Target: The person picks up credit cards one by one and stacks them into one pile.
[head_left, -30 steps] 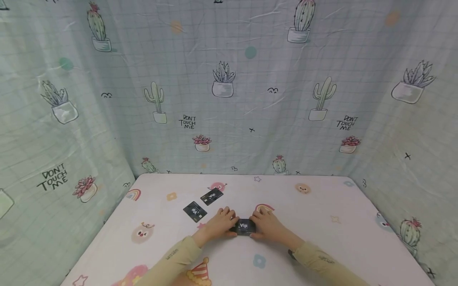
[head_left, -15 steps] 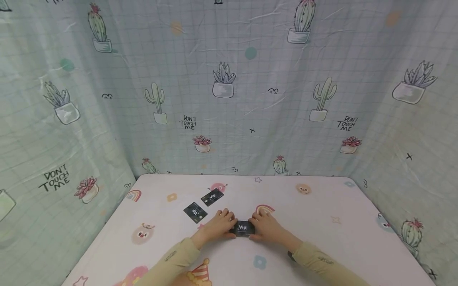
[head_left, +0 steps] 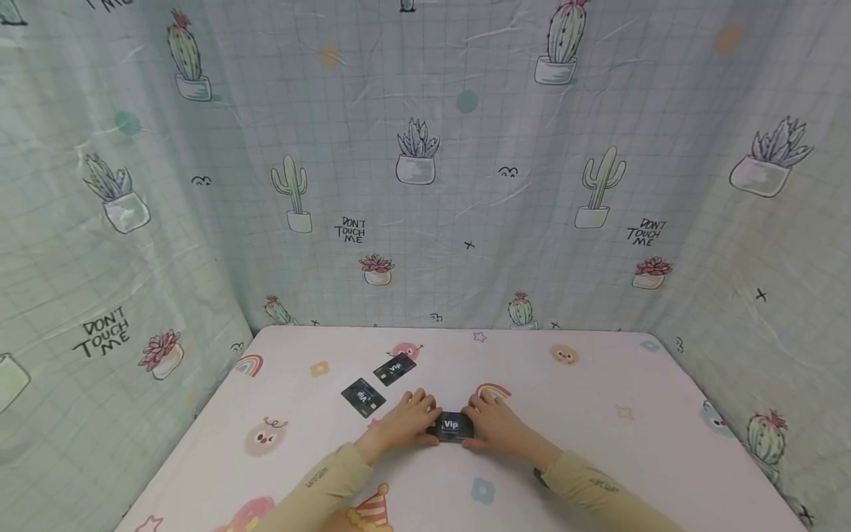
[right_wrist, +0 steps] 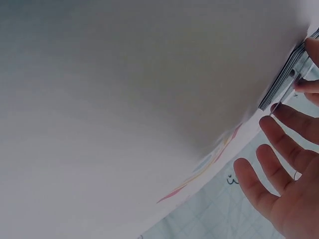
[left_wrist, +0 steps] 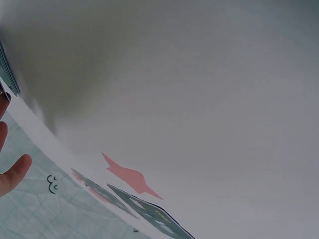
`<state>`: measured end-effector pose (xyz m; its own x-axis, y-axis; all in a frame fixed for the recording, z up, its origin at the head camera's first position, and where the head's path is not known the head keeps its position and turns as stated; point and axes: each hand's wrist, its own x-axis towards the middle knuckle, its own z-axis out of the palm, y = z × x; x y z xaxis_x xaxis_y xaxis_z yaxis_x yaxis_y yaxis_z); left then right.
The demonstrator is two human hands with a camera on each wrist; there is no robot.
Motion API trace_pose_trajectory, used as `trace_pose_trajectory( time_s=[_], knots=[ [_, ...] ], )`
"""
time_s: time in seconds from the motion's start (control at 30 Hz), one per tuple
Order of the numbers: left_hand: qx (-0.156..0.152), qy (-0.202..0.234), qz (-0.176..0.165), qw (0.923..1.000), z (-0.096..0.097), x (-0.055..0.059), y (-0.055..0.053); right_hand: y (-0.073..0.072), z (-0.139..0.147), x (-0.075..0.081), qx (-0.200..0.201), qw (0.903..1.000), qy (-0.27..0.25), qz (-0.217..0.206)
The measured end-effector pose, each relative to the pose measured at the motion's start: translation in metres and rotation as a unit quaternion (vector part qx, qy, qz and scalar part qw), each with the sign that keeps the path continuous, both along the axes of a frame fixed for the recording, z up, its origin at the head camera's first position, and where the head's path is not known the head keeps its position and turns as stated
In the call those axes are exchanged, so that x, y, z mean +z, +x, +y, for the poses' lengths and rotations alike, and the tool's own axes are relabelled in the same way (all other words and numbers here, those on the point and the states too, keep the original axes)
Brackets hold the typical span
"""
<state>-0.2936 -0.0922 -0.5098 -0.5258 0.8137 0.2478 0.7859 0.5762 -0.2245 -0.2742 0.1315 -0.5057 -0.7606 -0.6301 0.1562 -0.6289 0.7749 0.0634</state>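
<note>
I see the left hand (head_left: 411, 417) and right hand (head_left: 497, 423) pinching the card stack (head_left: 451, 427) by its nine and three o'clock edges. Counter (head_left: 565, 395) spreads toward two.

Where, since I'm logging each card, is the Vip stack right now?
In the head view, the card stack is below centre and slightly right, held between the left hand and right hand, to the right of the two loose Vip cards.

Hands (head_left: 407, 417) (head_left: 497, 423) partly hide the card stack (head_left: 453, 427), and the right sleeve (head_left: 595, 488) a dark item (head_left: 539, 478)
</note>
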Motion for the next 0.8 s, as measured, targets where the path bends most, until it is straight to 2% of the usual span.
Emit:
trace_pose_trajectory(
  time_s=[0.1,0.17,0.2,0.33,0.5,0.8],
  knots=[
    [-0.003,0.002,-0.004,1.0000,-0.0008,0.0006,0.0003,0.0001,0.0000,-0.0002,0.003,1.0000,-0.001,0.004],
    [0.005,-0.008,-0.010,0.9999,-0.0007,-0.0005,0.0002,-0.0002,0.0002,-0.0009,0.005,1.0000,-0.002,0.005],
    [0.017,-0.017,-0.019,0.9995,0.0004,0.0049,0.0043,-0.0004,0.0000,-0.0011,0.005,1.0000,-0.002,0.002],
    [0.040,-0.037,-0.035,0.9979,0.0005,0.0048,0.0044,-0.0017,-0.0005,-0.0019,0.000,1.0000,0.002,-0.006],
    [0.046,-0.035,-0.050,0.9970,-0.0011,0.0071,0.0051,-0.0039,0.0001,-0.0042,-0.002,1.0000,0.007,-0.006],
    [0.058,-0.033,-0.056,0.9962,-0.0044,0.0078,0.0015,-0.0051,0.0036,-0.0049,0.006,0.9998,-0.007,-0.020]
  ],
)
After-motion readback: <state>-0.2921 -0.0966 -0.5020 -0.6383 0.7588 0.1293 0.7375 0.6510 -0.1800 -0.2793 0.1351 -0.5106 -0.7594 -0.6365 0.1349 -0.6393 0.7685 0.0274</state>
